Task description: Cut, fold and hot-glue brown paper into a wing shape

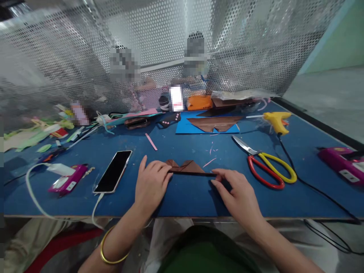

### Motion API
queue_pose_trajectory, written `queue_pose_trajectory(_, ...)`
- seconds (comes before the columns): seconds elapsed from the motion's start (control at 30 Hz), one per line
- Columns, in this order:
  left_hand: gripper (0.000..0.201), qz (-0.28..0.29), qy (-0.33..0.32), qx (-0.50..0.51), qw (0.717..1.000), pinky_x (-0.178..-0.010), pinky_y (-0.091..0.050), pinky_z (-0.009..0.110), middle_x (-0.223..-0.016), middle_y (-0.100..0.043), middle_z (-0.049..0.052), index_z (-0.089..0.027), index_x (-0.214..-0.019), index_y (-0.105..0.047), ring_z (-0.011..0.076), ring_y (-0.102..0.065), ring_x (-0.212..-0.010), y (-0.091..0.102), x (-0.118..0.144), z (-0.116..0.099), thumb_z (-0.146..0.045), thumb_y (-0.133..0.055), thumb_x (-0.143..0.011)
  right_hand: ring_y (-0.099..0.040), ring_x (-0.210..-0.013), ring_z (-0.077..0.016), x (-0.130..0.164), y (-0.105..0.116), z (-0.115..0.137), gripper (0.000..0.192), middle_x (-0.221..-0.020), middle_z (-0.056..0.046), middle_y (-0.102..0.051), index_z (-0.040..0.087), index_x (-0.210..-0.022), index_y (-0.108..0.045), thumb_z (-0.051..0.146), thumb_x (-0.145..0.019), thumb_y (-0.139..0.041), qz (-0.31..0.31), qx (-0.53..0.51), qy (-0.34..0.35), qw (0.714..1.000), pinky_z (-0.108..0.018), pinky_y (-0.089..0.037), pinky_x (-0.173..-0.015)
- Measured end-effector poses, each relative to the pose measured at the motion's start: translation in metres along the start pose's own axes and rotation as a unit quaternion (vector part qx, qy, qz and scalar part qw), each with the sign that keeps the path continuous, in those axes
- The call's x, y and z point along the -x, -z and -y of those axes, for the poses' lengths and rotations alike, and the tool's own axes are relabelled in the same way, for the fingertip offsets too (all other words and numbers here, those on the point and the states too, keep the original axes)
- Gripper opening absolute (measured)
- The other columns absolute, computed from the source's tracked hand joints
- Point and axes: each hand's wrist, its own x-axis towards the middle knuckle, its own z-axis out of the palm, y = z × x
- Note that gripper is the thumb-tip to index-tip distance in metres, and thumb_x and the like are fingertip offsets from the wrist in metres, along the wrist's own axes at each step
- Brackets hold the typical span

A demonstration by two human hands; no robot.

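Observation:
A folded brown paper piece (186, 167) lies on the blue tabletop (182, 197) near the front edge. My left hand (152, 184) presses on its left end with fingers bent over the fold. At the paper's right end, the fingertips of my right hand (237, 193) pinch the dark folded edge. Both hands hold the same piece flat against the table.
A phone (113, 171) on a white cable lies left of my hands, beside a pink power bank (66, 181). Red-and-yellow scissors (264, 167) and a yellow glue gun (277, 121) sit right. Blue card with brown paper (212, 123) lies behind. Two people sit beyond the mesh screen (159, 49).

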Motion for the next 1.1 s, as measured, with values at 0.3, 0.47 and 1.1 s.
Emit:
queue_pose_trajectory(0.3, 0.014, 0.064, -0.034, 0.103, 0.992, -0.111, -0.029, 0.052, -0.085, -0.070, -0.002, -0.022, -0.083, -0.065, 0.0176, -0.064, -0.085, -0.005, -0.003, 0.002, -0.020, -0.055, -0.094, -0.059, -0.081, -0.0215, -0.011, 0.003, 0.004, 0.012, -0.083, -0.003, -0.065, 0.021, -0.105, -0.064, 0.022, -0.094, -0.058, 0.000, 0.086, 0.092, 0.992, -0.038, -0.041, -0.078)
queue_pose_trajectory(0.47, 0.018, 0.086, -0.045, 0.147, 0.984, -0.113, -0.025, 0.053, -0.087, -0.070, -0.003, -0.023, -0.084, -0.065, 0.0169, -0.063, -0.085, -0.001, 0.002, -0.007, -0.020, -0.051, -0.096, -0.058, -0.082, -0.0211, -0.014, 0.006, -0.001, 0.007, -0.085, -0.002, -0.065, 0.024, -0.091, -0.067, 0.024, -0.094, -0.060, 0.033, 0.089, 0.094, 0.991, -0.038, -0.039, -0.078)
queue_pose_trajectory(1.1, 0.006, 0.100, 0.115, 0.205, 0.967, -0.105, -0.033, 0.052, -0.082, -0.071, -0.005, -0.025, -0.083, -0.065, 0.0180, -0.064, -0.080, -0.012, 0.000, -0.012, -0.023, -0.064, -0.088, -0.056, -0.077, -0.0197, -0.033, 0.000, 0.006, 0.018, -0.078, 0.000, -0.063, 0.023, -0.074, -0.062, 0.008, -0.083, -0.056, 0.148, 0.137, -0.015, 0.979, -0.036, -0.034, -0.076)
